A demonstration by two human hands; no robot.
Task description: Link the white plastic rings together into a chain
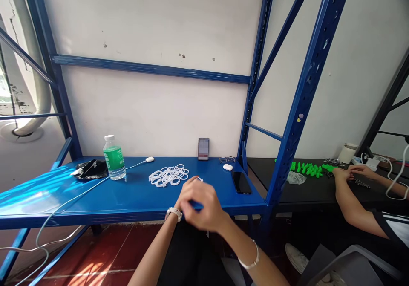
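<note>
The right hand [209, 203] curls, blurry, over the left hand [184, 193]; I can't tell what either grips. A small white bit [200, 179] peeks out beyond. Far left of them, white rings [169, 175] lie heaped on the blue table [140, 198]. They look light, smooth, maybe bendy; pinch one by its rim.

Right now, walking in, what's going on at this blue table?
A person's left hand and right hand overlap in view at the front of the blue table. A small white piece shows at their far side; whether it is gripped is unclear. A loose pile of white rings lies to the left of the hands, with a bottle farther left and a dark phone to the right. At the black table, a co-worker's hands are beside green pieces.
</note>
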